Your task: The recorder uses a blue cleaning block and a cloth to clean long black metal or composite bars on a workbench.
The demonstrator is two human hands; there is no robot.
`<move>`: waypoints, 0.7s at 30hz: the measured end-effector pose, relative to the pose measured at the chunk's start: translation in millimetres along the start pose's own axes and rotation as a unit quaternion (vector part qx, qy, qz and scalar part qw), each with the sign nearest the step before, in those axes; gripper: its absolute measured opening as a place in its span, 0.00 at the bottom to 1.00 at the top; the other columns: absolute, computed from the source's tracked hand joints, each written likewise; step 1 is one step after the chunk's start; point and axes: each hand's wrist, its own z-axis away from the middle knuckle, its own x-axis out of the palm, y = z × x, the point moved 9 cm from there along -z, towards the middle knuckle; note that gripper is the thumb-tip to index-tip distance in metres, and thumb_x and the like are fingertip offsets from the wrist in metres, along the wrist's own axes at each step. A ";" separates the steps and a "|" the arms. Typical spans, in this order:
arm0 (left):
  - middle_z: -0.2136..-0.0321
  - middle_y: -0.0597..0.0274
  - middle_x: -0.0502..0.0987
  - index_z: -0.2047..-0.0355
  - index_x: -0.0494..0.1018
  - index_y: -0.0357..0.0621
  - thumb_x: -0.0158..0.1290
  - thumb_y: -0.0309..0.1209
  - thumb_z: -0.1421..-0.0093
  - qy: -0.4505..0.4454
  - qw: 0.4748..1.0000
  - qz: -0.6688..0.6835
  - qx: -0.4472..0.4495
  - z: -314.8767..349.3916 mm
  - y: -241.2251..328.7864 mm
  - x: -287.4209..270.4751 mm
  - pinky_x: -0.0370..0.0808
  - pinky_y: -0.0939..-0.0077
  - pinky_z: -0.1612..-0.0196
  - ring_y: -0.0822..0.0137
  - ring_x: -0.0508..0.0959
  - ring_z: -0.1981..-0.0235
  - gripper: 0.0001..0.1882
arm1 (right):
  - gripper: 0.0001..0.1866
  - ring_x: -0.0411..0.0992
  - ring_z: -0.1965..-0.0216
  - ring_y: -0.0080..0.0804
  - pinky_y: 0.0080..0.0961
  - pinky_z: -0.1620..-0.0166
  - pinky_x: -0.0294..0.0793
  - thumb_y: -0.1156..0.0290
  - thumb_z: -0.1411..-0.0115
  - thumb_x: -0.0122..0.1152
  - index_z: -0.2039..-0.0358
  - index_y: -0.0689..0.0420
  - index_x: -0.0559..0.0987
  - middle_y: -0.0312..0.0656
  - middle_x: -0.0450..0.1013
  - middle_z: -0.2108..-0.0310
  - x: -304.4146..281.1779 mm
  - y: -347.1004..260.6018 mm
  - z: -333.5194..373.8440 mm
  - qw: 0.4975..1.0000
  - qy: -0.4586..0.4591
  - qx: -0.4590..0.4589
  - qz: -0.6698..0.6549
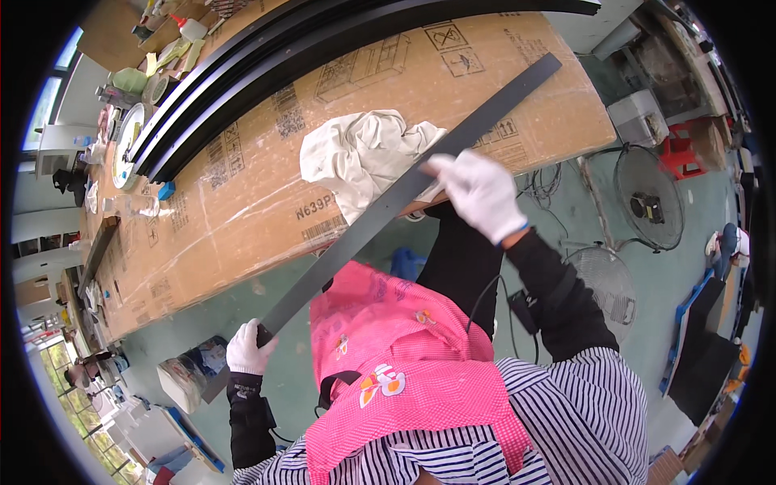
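Observation:
A long, flat dark grey strip [372,215] slants from the lower left up over the table to the far right. My left hand [249,349], in a white glove, is closed around its lower part, and a short end sticks out beyond the hand. My white-gloved right hand [482,196] is at the strip's middle, its fingers drawn together at the right edge; motion blurs it slightly. Partly beneath the strip lies a crumpled cream cloth [356,149] on the cardboard-covered table [267,234].
Several long black profiles [323,48] lie along the table's far side. Left of them are a round white dish [128,149] and a small blue block [166,191]. To the right stand a floor fan [647,202], a second fan [602,287] and a red stool [683,149].

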 end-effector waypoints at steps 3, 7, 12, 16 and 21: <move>0.63 0.54 0.79 0.52 0.73 0.42 0.70 0.41 0.52 -0.004 1.000 0.024 0.007 -3.9 7.2 -1.7 0.78 0.58 0.59 0.49 0.81 0.61 0.29 | 0.11 0.79 0.58 0.45 0.35 0.54 0.79 0.66 0.34 0.58 0.55 0.49 0.86 0.45 0.81 0.60 -38.4 86.2 -33.5 0.992 0.107 0.062 -0.018; 0.63 0.54 0.79 0.52 0.73 0.43 0.69 0.41 0.51 0.001 1.000 0.025 0.001 -9.2 15.0 -3.8 0.78 0.58 0.59 0.49 0.81 0.61 0.29 | 0.11 0.78 0.61 0.46 0.36 0.55 0.78 0.67 0.34 0.57 0.57 0.49 0.85 0.45 0.80 0.64 -32.9 69.0 -27.7 0.991 0.121 0.060 0.013; 0.64 0.55 0.79 0.52 0.73 0.43 0.69 0.42 0.51 0.006 1.000 0.020 -0.002 -9.0 17.2 -3.5 0.78 0.58 0.60 0.49 0.81 0.61 0.29 | 0.05 0.78 0.71 0.41 0.40 0.67 0.77 0.64 0.38 0.58 0.67 0.42 0.81 0.39 0.73 0.75 60.6 -91.9 42.2 0.965 -0.232 -0.103 -0.062; 0.65 0.55 0.78 0.53 0.73 0.43 0.69 0.43 0.51 0.015 0.999 0.029 0.010 -12.9 26.2 -6.3 0.78 0.58 0.61 0.50 0.81 0.63 0.29 | 0.09 0.77 0.65 0.42 0.35 0.58 0.77 0.65 0.36 0.60 0.62 0.52 0.85 0.42 0.80 0.64 -0.2 -19.4 -8.6 0.992 -0.034 -0.037 -0.115; 0.66 0.56 0.78 0.53 0.73 0.43 0.69 0.43 0.51 0.019 0.999 0.039 0.025 -21.8 35.6 -3.7 0.78 0.58 0.61 0.51 0.81 0.63 0.29 | 0.13 0.79 0.57 0.43 0.31 0.52 0.77 0.70 0.36 0.62 0.52 0.56 0.84 0.46 0.81 0.60 -38.3 88.5 -24.1 0.988 0.108 0.111 -0.027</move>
